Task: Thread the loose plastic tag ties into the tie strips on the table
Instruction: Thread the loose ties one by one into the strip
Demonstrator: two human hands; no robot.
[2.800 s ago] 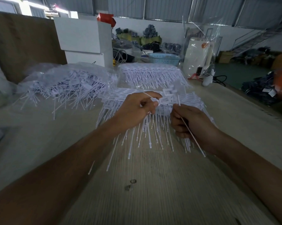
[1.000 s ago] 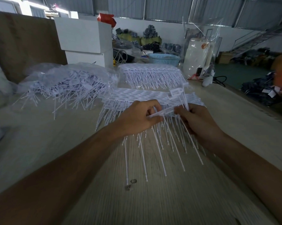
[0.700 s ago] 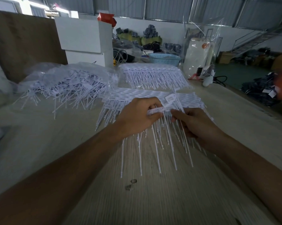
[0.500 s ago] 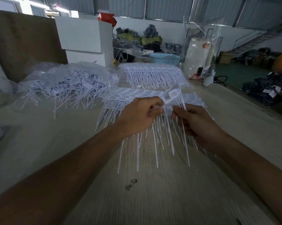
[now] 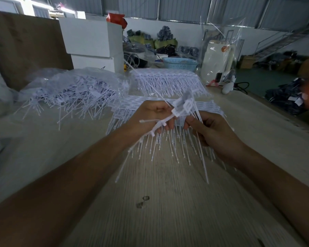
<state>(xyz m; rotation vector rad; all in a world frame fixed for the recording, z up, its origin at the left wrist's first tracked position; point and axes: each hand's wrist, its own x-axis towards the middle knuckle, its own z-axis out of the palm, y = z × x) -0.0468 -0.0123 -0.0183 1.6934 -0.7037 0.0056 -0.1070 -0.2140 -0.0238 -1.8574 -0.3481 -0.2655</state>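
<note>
While both hands hovered above the table [image 5: 168, 220], the left hand [image 5: 150, 118] pinched a tie strip [image 5: 161, 124]; the right hand [image 5: 212, 132] gripped loose tag ties [image 5: 201, 157]. Stacked strips [image 5: 168, 79] lay beyond, a bagged heap [image 5: 75, 93] to the left.

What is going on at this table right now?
A person is working white plastic tag ties at a wooden table. The left hand grips a short tie strip with stems hanging down, lifted above the table, while the right hand pinches loose tie stems beside it. A stack of tie strips lies behind the hands, and a plastic bag of loose ties sits to the left.
</note>
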